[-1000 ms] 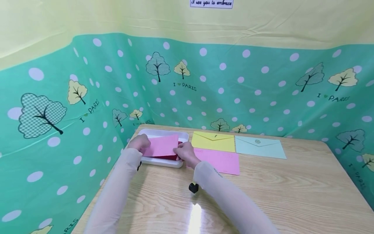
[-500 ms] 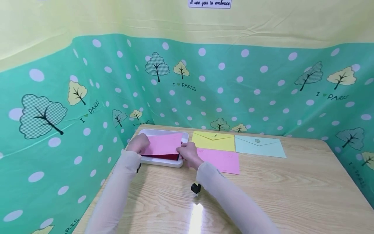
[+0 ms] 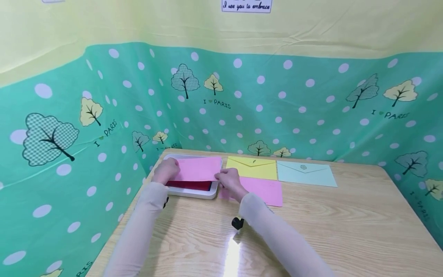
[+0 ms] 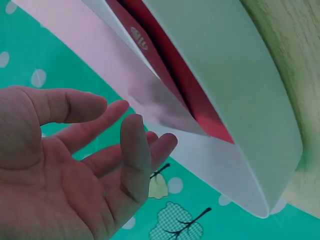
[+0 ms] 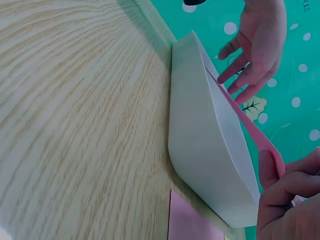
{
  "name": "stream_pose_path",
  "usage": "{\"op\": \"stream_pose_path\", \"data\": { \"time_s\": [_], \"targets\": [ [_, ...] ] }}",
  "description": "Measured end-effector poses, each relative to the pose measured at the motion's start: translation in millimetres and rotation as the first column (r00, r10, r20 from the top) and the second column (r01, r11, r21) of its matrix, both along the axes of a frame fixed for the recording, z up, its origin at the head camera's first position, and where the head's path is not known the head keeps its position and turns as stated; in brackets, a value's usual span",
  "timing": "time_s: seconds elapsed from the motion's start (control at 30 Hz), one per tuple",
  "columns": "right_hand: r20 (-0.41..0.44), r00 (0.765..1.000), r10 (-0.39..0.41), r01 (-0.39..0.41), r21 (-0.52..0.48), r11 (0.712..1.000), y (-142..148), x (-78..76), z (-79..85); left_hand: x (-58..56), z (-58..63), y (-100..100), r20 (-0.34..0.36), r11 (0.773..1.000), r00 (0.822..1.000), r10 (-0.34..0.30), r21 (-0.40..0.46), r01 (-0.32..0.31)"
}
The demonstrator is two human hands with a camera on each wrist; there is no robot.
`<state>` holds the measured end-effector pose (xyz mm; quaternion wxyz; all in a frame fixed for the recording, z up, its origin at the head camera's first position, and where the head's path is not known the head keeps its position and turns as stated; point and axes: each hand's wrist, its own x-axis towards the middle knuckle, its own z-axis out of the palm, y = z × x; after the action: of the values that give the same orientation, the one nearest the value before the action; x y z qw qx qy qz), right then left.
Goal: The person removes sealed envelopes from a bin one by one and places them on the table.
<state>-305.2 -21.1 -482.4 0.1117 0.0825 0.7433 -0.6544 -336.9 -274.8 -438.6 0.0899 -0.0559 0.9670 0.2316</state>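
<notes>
My right hand (image 3: 231,181) pinches the right corner of a pink envelope (image 3: 197,168), thumb on one face in the right wrist view (image 5: 267,167). The envelope slants over a white tray (image 3: 194,193), its right end raised above the rim. Under it, inside the tray, lies a dark red envelope (image 3: 190,185); a pale printed mark shows on a red surface in the left wrist view. My left hand (image 3: 167,170) is at the tray's left end. Its fingers (image 4: 132,155) are loosely bent and apart, holding nothing, beside the pink envelope.
Right of the tray a second pink envelope (image 3: 264,190) lies on the wooden table (image 3: 339,223). Behind it is a yellow envelope (image 3: 252,169), with a light blue envelope (image 3: 307,174) to its right. A green patterned cloth (image 3: 270,100) hangs along the back and left side.
The pink envelope has shifted right and slightly back over the tray, its right end moving with my right hand. More of the red envelope's front shows. My left hand has stayed near the tray's left end.
</notes>
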Motion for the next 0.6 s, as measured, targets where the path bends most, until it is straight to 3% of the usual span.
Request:
{"op": "stream_pose_path", "data": {
  "time_s": [0.27, 0.6],
  "targets": [
    [0.013, 1.0, -0.011, 0.012, -0.035, 0.999, 17.9, -0.3, 0.9, 8.5, 7.5, 17.8, -0.087, 1.0, 0.996, -0.019, -0.01, 0.018],
    [0.022, 1.0, 0.001, 0.001, -0.063, 0.998, 37.4, 0.5, 1.3, 28.0, 18.2, 63.0, -0.191, 0.999, 0.981, -0.023, -0.033, 0.017]
  ]
}}
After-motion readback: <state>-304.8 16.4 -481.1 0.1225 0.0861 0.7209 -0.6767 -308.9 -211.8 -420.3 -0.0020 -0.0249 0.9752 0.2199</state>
